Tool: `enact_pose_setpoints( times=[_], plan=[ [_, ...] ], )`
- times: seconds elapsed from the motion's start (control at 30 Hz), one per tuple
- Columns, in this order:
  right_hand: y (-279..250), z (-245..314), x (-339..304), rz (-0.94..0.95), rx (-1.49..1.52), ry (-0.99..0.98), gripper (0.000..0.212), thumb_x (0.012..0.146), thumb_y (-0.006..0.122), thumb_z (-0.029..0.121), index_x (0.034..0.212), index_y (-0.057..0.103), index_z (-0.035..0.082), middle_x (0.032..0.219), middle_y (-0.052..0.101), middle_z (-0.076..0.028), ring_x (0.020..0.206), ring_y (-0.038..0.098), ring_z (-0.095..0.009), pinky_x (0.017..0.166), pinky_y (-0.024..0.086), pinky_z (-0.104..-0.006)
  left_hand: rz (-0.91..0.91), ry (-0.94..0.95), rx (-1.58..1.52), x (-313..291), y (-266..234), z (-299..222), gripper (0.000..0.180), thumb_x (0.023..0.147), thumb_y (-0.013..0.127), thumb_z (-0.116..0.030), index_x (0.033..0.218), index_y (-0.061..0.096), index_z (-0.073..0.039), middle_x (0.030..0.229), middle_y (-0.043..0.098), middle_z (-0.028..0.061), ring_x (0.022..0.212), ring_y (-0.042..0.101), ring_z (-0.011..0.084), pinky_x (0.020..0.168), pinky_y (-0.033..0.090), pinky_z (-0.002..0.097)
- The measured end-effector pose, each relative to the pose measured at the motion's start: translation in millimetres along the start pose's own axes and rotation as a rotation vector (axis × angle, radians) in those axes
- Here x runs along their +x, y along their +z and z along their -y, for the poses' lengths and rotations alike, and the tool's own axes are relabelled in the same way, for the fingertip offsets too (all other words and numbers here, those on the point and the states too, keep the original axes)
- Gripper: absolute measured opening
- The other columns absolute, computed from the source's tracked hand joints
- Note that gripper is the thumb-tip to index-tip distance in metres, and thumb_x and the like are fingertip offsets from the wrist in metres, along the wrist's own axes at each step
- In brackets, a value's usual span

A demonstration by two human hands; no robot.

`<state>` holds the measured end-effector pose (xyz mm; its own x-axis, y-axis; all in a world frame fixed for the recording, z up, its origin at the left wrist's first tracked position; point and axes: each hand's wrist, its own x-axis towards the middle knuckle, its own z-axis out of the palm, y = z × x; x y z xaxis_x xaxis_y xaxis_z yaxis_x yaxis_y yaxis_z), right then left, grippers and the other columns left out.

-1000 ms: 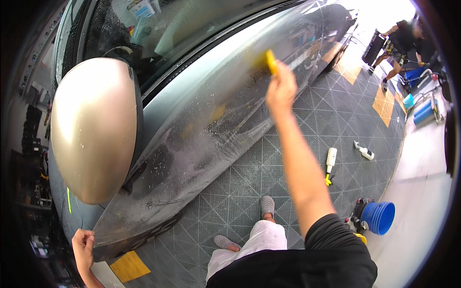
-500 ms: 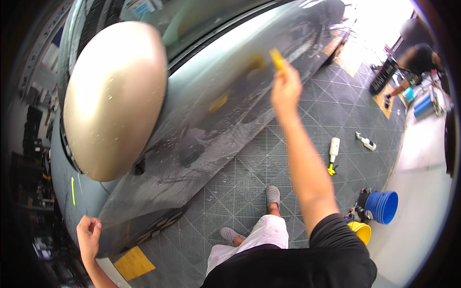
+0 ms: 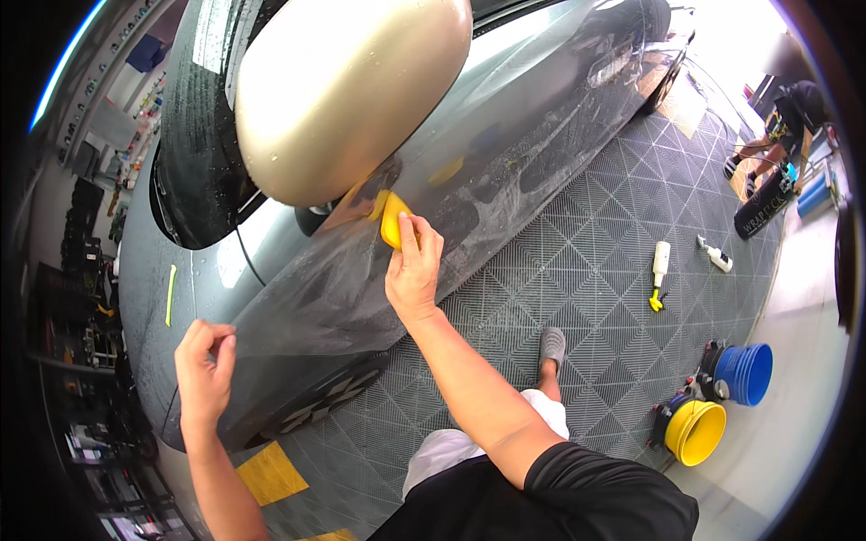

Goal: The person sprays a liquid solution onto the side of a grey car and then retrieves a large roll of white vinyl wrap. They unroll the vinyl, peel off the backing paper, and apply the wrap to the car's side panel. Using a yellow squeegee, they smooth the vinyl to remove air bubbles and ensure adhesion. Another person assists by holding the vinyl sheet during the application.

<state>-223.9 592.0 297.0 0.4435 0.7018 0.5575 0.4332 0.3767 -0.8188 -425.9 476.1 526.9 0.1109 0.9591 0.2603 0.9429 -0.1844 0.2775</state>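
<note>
In my right hand (image 3: 417,275) is a yellow squeegee (image 3: 393,219), its blade against the grey car door (image 3: 505,171) just below the tan side mirror (image 3: 352,99). A wet, wrinkled clear film (image 3: 361,288) spreads over the door and front fender, with streaks and droplets on it. My left hand (image 3: 206,368) is at the front fender with fingers curled together near the film's front edge. Whatever those fingers pinch is too thin to make out. A strip of green tape (image 3: 170,296) sticks to the fender beyond that hand.
Two spray bottles (image 3: 661,266) lie on the grey tiled floor (image 3: 559,270) to the right. Beyond my right arm stand a blue bucket (image 3: 747,374) and a yellow bucket (image 3: 699,433). Another person (image 3: 794,117) bends at the far right near a black cylinder (image 3: 762,207).
My right hand has brought the squeegee back from far along the door to below the mirror. My left hand has risen and shifted right. The view has turned, and the other person has changed position.
</note>
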Motion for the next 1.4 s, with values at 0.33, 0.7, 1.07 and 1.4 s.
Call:
enact_pose_setpoints(
  times=[0.33, 0.7, 1.07, 1.4],
  plan=[
    [-56, -88, 97, -0.145, -0.125, -0.054, 0.044, 0.084, 0.056, -0.004, 0.128, 0.057, 0.003, 0.117, 0.059, -0.016, 0.104, 0.055, -0.036, 0.094, 0.045, -0.0426, 0.051, 0.376, 0.279, -54, 6, -14, 0.023, 0.074, 0.068, 0.007, 0.096, 0.064, 0.001, 0.08, 0.056, 0.0111, 0.07, 0.057, 0.0279, 0.059, 0.047, 0.0371],
    [29, 52, -73, 0.078, 0.062, -0.113, 0.049, 0.074, 0.059, -0.005, 0.122, 0.06, 0.003, 0.116, 0.056, -0.018, 0.104, 0.054, -0.037, 0.092, 0.044, -0.0462, -0.01, 0.504, 0.471, -34, 7, 29, 0.046, 0.069, 0.066, 0.01, 0.114, 0.063, -0.001, 0.083, 0.051, 0.0103, 0.07, 0.053, 0.026, 0.059, 0.045, 0.0368],
    [-22, -11, -7, -0.216, -0.09, 0.047, 0.036, 0.081, 0.055, -0.004, 0.117, 0.061, -0.002, 0.113, 0.063, -0.018, 0.105, 0.057, -0.036, 0.094, 0.046, -0.0437, 0.019, 0.428, 0.016, 14, 6, 71, 0.016, 0.081, 0.061, 0.008, 0.095, 0.065, 0.0, 0.082, 0.056, 0.0111, 0.067, 0.057, 0.0212, 0.061, 0.047, 0.0312],
    [71, 116, -149, 0.016, -0.058, -0.141, 0.043, 0.08, 0.057, 0.004, 0.123, 0.06, 0.008, 0.112, 0.059, -0.014, 0.098, 0.057, -0.032, 0.09, 0.043, -0.0445, -0.054, 0.359, 0.039, 14, 9, 85, 0.009, 0.087, 0.06, 0.005, 0.094, 0.065, 0.002, 0.08, 0.056, 0.007, 0.068, 0.055, 0.0145, 0.064, 0.045, 0.0259]
  ],
)
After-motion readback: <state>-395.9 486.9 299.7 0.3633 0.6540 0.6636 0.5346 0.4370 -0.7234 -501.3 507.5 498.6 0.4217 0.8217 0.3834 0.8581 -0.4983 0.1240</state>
